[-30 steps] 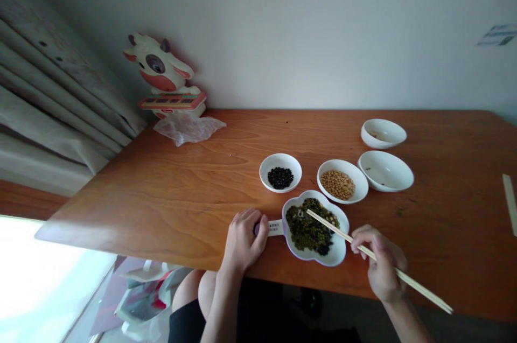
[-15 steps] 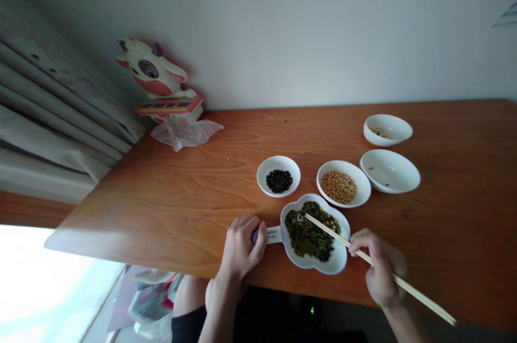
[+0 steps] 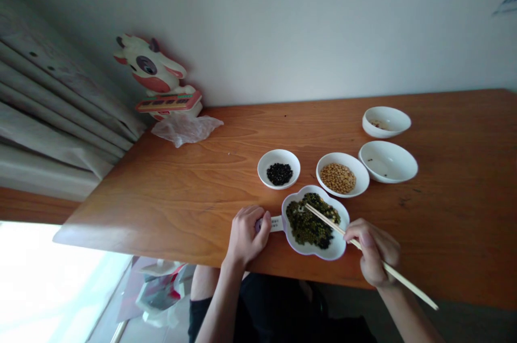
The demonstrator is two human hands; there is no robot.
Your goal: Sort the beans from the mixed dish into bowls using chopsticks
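My left hand (image 3: 249, 234) is closed around the handle of a white, purple-rimmed, scalloped dish (image 3: 338, 249) near the table's front edge. Inside the dish lie green beans (image 3: 305, 230) mixed with some dark and yellow ones. My right hand (image 3: 375, 252) grips a pair of chopsticks (image 3: 410, 285), whose tips reach into the beans at the dish's upper left part. I cannot make out a bean between the tips. Just behind the dish stand a white bowl of black beans (image 3: 279, 174) and another of yellow soybeans (image 3: 338, 178).
Two more white bowls stand at the right: the nearer bowl (image 3: 398, 162) holds a few specks, the farther bowl (image 3: 386, 122) some small bits. A cow toy with keyboard (image 3: 155, 79) and a crumpled plastic bag (image 3: 188, 128) sit at the back left. Curtains (image 3: 52, 111) hang at left.
The whole view has shifted slightly, so the table things appear a little higher. Both hands keep their holds, and the chopstick tips stay in the same area of the dish.
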